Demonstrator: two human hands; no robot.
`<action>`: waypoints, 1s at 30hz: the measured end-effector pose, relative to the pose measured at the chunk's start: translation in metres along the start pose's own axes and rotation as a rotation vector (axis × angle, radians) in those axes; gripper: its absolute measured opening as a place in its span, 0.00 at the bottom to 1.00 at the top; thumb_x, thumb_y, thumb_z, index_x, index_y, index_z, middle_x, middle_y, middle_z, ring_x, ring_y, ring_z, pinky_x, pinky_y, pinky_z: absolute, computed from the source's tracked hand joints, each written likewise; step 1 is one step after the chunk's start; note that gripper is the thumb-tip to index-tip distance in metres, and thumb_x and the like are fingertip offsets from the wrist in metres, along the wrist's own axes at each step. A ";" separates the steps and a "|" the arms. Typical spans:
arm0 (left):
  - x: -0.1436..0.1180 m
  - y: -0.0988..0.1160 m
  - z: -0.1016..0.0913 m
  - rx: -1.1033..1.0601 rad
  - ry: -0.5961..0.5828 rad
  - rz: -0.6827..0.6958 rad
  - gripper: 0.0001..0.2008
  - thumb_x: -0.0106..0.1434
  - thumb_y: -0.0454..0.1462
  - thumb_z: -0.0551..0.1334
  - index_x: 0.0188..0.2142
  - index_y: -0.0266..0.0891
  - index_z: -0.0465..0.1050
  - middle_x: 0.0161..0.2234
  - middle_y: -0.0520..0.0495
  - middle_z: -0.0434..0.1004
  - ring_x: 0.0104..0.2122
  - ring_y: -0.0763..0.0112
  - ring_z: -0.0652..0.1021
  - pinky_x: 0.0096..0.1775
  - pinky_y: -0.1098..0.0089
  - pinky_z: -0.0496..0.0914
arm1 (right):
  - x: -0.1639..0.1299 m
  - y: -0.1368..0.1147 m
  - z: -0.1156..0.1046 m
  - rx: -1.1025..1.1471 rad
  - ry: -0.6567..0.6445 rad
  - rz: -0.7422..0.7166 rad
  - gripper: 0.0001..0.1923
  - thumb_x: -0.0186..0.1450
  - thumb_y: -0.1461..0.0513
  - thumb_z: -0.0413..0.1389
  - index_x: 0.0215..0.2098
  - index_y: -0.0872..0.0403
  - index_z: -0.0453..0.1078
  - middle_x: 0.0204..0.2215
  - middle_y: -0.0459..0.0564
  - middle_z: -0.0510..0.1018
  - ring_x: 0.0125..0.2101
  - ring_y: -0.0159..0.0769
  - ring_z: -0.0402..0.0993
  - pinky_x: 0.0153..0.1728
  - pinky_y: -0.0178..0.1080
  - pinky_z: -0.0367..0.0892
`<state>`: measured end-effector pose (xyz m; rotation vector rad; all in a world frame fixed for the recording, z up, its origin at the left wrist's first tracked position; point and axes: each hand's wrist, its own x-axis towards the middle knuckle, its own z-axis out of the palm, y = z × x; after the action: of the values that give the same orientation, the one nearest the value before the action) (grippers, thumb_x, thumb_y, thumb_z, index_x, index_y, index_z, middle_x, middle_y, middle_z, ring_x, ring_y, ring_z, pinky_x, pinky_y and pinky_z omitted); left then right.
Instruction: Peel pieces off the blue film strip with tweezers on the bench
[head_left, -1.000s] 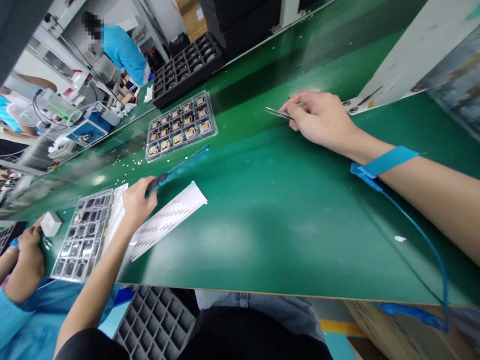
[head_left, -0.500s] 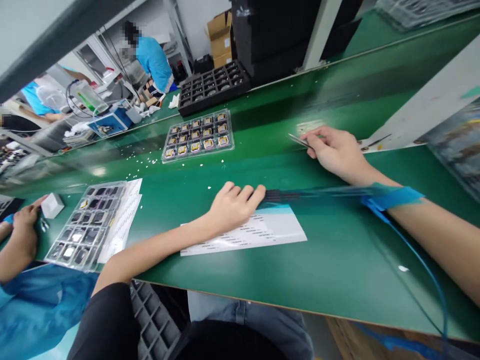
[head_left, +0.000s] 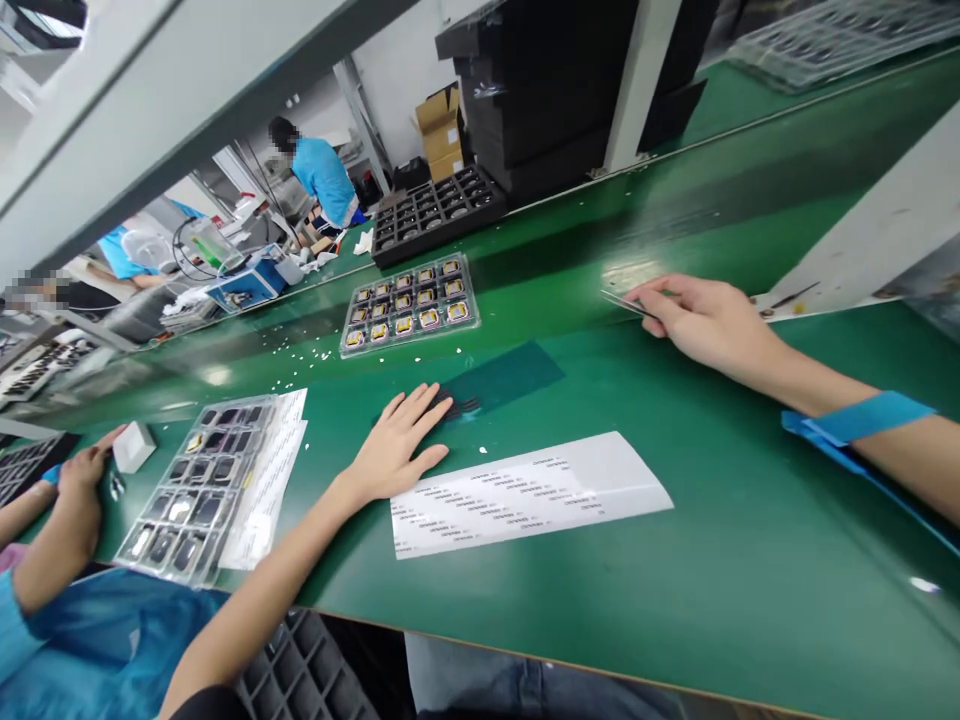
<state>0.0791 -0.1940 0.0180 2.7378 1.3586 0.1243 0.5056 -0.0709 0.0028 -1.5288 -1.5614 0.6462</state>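
Note:
My left hand lies flat with its fingers spread. Its fingertips rest on the dark pieces of a translucent teal film strip, which lies on the green table; part of the strip is under the hand. A white printed sheet sits just in front of the film, its left end by my left thumb. Off to the right, my right hand is closed on thin metal tweezers, tips pointing left above the table. A blue wrist strap circles my right forearm.
Beyond the film lies a clear tray of small yellow-and-silver parts, with a black compartment tray behind. At left, another clear tray overlaps printed sheets, near a co-worker's hand and a white block. A white post slants at right.
The film strip, earlier stretched toward my right wrist, now lies flat behind the white sheet. My left hand has opened out and shifted left. The tweezers stay in my right hand; the view has shifted.

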 end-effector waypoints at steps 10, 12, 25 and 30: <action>-0.015 0.028 0.013 -0.145 0.006 0.228 0.45 0.77 0.62 0.53 0.81 0.37 0.51 0.81 0.32 0.48 0.81 0.45 0.53 0.79 0.40 0.52 | -0.008 -0.009 0.000 -0.055 0.003 0.030 0.20 0.77 0.44 0.56 0.42 0.50 0.75 0.21 0.44 0.68 0.22 0.35 0.61 0.28 0.42 0.58; -0.016 0.033 0.019 -0.092 0.015 0.260 0.46 0.76 0.63 0.55 0.80 0.36 0.55 0.81 0.30 0.46 0.81 0.41 0.53 0.78 0.38 0.52 | -0.009 -0.007 -0.001 -0.052 -0.008 0.035 0.17 0.78 0.47 0.56 0.43 0.51 0.75 0.22 0.43 0.68 0.22 0.33 0.61 0.28 0.40 0.59; 0.034 0.035 0.030 -0.077 0.234 0.490 0.38 0.79 0.58 0.53 0.75 0.33 0.65 0.73 0.31 0.69 0.73 0.47 0.73 0.70 0.49 0.71 | -0.002 0.013 -0.001 -0.001 -0.030 0.013 0.18 0.79 0.48 0.59 0.48 0.55 0.76 0.31 0.43 0.75 0.27 0.30 0.70 0.30 0.35 0.72; 0.018 0.018 0.032 -0.140 0.522 0.395 0.26 0.78 0.49 0.57 0.65 0.36 0.77 0.57 0.35 0.87 0.60 0.51 0.84 0.60 0.52 0.78 | -0.002 0.018 -0.003 0.008 -0.064 0.055 0.15 0.79 0.51 0.60 0.53 0.52 0.76 0.47 0.52 0.81 0.39 0.35 0.79 0.41 0.41 0.80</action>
<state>0.1082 -0.1918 -0.0114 2.9212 0.8068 0.9747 0.5177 -0.0714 -0.0108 -1.5631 -1.5672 0.7386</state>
